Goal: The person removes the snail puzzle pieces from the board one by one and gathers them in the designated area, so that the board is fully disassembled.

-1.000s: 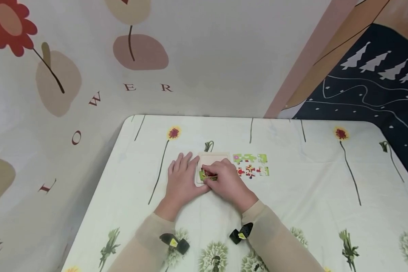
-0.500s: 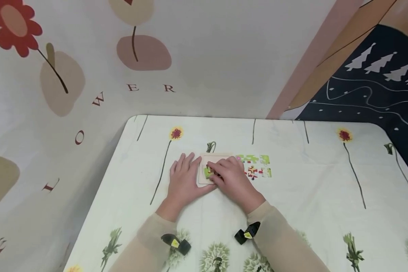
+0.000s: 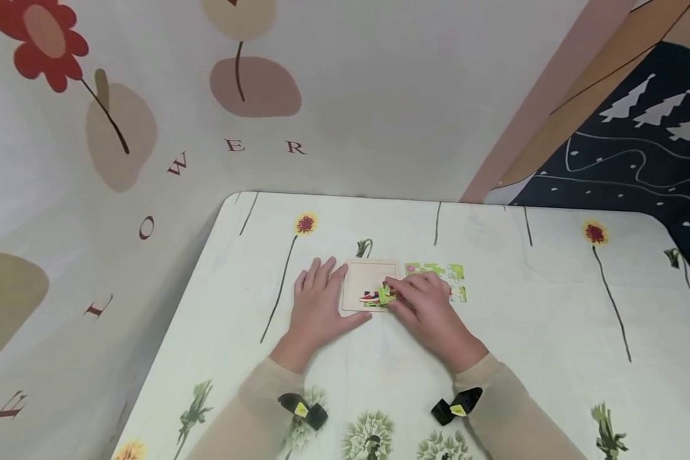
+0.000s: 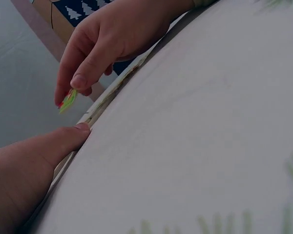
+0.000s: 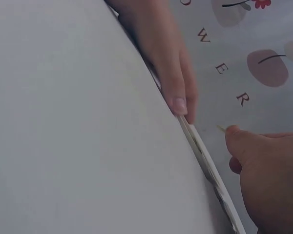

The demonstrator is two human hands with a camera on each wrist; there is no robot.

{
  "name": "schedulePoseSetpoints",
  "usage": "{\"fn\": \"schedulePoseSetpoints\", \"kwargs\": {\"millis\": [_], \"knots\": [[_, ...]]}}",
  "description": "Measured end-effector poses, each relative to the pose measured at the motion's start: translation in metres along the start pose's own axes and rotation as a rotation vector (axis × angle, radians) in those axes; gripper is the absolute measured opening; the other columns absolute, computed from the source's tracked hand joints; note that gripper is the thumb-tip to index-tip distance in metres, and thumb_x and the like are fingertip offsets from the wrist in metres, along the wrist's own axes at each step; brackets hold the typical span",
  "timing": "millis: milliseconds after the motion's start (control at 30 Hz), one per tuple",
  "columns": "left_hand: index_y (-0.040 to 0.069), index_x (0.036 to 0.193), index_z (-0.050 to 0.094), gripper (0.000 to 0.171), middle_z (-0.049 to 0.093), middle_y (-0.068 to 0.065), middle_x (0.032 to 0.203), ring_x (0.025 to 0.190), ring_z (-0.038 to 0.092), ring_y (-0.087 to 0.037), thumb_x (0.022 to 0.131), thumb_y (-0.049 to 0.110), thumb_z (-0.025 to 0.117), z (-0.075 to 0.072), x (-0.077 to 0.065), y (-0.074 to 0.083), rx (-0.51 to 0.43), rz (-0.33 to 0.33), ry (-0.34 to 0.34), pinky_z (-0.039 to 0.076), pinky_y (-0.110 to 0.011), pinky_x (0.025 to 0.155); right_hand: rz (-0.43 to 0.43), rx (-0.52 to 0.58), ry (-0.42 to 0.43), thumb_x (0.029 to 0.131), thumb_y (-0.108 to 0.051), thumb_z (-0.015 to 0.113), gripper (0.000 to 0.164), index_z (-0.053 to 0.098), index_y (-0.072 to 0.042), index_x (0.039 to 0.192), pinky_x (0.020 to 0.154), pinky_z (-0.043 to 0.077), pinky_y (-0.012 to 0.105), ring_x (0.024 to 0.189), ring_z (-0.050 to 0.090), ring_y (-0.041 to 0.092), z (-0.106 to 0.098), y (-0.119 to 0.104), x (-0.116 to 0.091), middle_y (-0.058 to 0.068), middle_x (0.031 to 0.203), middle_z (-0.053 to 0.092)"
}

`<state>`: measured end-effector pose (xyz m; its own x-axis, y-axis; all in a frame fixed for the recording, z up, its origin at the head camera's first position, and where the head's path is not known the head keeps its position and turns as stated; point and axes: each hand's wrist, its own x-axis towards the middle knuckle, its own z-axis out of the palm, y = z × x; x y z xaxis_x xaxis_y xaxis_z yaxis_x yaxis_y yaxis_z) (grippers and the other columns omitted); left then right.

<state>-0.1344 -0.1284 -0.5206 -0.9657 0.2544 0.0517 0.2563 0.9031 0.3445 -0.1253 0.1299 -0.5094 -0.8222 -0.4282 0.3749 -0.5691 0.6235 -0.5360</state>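
Observation:
A pale square puzzle board (image 3: 356, 271) lies on the table in the head view. My left hand (image 3: 319, 300) rests at its left side, fingers spread straight, the thumb along its front edge. A jigsaw piece (image 3: 370, 298) with red, dark and green print lies low on the board. My right hand (image 3: 431, 306) pinches a green jigsaw piece (image 3: 386, 294) between thumb and fingers, over the board's lower right. In the left wrist view, this pinched piece (image 4: 67, 101) is raised above the board. The right wrist view shows only a thin green edge of the pinched piece (image 5: 221, 128).
Several loose jigsaw pieces (image 3: 456, 272) lie right of the board, partly hidden under my right hand. The white flower-print tablecloth (image 3: 529, 306) covers the table. A printed curtain (image 3: 379, 128) hangs just behind the far edge.
My right hand has moved right across the board with the green piece, uncovering the red and dark piece on it. The left hand stays beside the board. The head view has shifted slightly.

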Motion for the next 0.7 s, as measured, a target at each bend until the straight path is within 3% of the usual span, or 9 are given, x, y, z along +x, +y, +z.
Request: {"fn": "schedulePoseSetpoints", "kwargs": {"millis": [133, 400, 700], "knots": [[0.013, 0.164, 0.041, 0.111, 0.029, -0.014, 0.172, 0.161, 0.015, -0.041, 0.081, 0.079, 0.074, -0.002, 0.000, 0.000, -0.002, -0.004, -0.001, 0.014, -0.062, 0.126, 0.019, -0.023, 0.015, 0.096, -0.021, 0.083, 0.046, 0.072, -0.012, 0.140, 0.096, 0.031, 0.051, 0.105, 0.048, 0.023, -0.012, 0.006, -0.012, -0.005, 0.105, 0.067], [0.012, 0.163, 0.043, 0.110, 0.031, -0.015, 0.171, 0.160, 0.017, -0.042, 0.080, 0.077, 0.076, -0.003, -0.002, 0.003, -0.023, -0.005, 0.013, 0.016, -0.063, 0.125, 0.051, -0.110, 0.009, 0.090, -0.023, 0.087, 0.045, 0.077, -0.011, 0.132, 0.082, 0.027, 0.044, 0.087, 0.039, 0.014, -0.022, 0.008, -0.046, -0.015, 0.082, 0.048], [0.013, 0.164, 0.041, 0.110, 0.029, -0.014, 0.172, 0.161, 0.014, -0.040, 0.081, 0.077, 0.075, -0.002, -0.001, 0.000, -0.020, -0.012, -0.003, 0.013, -0.062, 0.125, 0.013, -0.170, 0.031, 0.087, -0.023, 0.089, 0.044, 0.079, -0.012, 0.129, 0.079, 0.028, 0.044, 0.085, 0.043, 0.017, -0.017, 0.008, -0.050, -0.012, 0.079, 0.047]]}}
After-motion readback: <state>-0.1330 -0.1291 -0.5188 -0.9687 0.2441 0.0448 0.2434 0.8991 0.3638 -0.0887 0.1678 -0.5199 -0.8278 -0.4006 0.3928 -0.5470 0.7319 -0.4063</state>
